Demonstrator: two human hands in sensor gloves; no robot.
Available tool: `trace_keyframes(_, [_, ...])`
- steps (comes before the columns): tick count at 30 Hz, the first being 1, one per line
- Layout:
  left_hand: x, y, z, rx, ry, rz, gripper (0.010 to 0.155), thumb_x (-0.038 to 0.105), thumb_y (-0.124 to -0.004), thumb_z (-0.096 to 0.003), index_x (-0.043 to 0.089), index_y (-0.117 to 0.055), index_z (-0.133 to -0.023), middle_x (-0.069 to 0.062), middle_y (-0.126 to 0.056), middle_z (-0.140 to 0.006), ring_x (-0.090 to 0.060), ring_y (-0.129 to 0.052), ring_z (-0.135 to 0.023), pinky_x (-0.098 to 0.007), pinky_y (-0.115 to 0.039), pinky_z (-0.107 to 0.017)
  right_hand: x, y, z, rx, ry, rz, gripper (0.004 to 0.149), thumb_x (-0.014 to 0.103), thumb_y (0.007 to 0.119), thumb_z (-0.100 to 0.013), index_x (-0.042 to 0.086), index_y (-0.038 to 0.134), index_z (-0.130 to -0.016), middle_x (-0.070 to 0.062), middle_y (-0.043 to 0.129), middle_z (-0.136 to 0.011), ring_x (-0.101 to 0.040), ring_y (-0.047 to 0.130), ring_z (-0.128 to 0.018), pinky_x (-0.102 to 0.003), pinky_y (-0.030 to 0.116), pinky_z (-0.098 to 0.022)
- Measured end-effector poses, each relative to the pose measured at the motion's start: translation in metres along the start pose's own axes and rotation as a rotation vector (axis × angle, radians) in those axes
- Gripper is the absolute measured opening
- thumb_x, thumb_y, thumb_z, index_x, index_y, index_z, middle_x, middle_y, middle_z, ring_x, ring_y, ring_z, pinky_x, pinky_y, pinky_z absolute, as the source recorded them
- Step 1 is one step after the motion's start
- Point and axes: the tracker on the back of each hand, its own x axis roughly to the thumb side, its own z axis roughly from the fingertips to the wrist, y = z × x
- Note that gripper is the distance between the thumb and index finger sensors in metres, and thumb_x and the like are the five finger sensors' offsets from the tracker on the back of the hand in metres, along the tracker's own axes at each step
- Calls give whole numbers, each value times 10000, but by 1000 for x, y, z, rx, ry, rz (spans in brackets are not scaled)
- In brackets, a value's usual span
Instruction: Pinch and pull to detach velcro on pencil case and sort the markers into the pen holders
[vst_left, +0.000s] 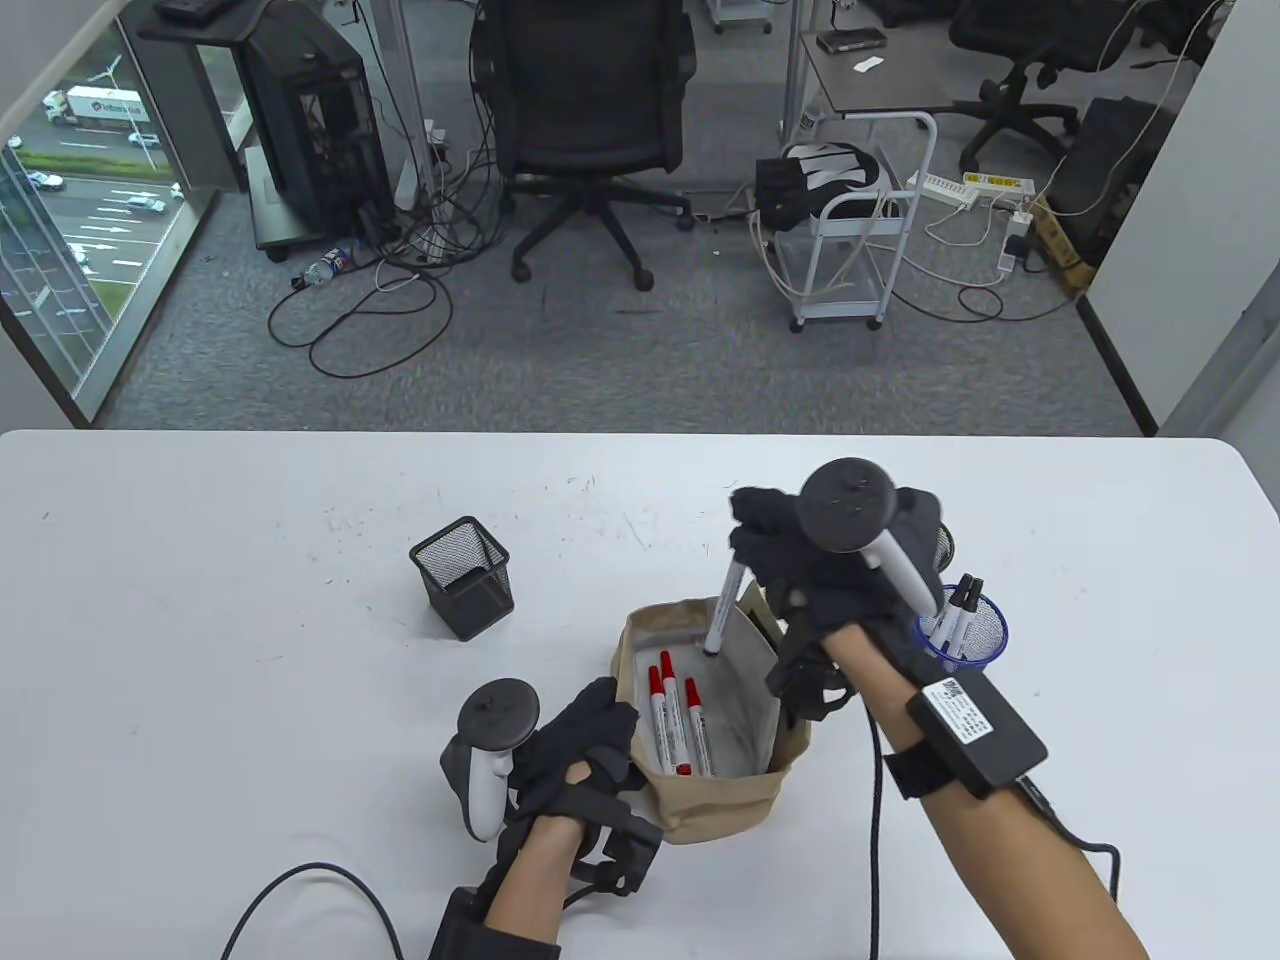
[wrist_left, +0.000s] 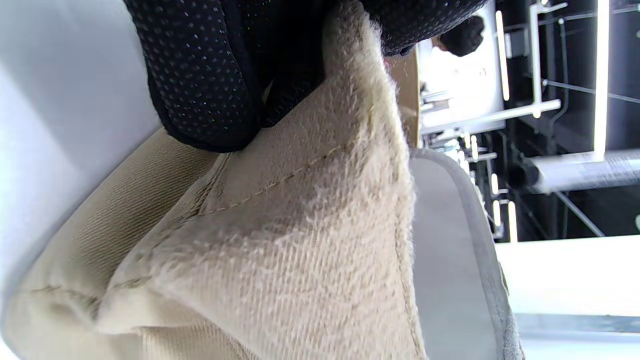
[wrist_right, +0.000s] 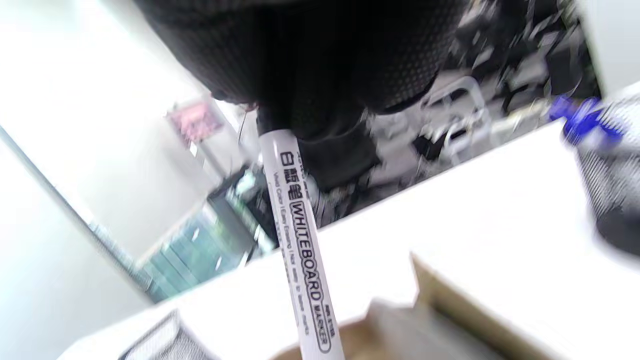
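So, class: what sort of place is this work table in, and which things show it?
Most likely an office: a swivel chair, a computer tower with tangled cables, and a rolling cart behind the white table.

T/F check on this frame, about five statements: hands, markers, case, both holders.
1. The right hand holds a marker above the open pencil case. True.
2. The black square holder already has markers in it. False: it looks empty; the markers stand in the blue round holder.
3. Three red-capped markers lie inside the case. True.
4. The left hand rests flat on the table, away from the case. False: it grips the case's left edge.
5. The case's flap is closed. False: the case is open, its lining showing.
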Motion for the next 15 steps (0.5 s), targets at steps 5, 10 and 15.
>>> trace_keyframes(5, [0,-1,0,3,-5,-11,654,351,-731,-568,40,-584,-1125,-294,-779,-1046,-445,-955,-811,-366,-981,-406,-44,-48,13,-245,99,172,456,290,925,-437,207,854,-880,-69,959,-818,-251,1041,-544,-410,862,-404])
trace_keyframes(10, [0,-1,0,1,-5,-12,656,352,-731,-568,41,-582,-1125,-294,-779,-1047,-448,-955,-811,-366,-981,-407,-90,-52,14,-250,226,289,452,274,918,-442,221,850,-885,-60,953,-838,-261,1035,-571,-428,854,-425])
trace_keyframes(15, [0,-1,0,0,-6,-11,656,353,-731,-567,41,-583,-1125,-294,-779,-1046,-445,-954,-812,-366,-981,-407,-119,-38,9,-220,299,314,447,269,918,-440,226,855,-881,-57,957,-837,-261,1039,-573,-432,858,-422])
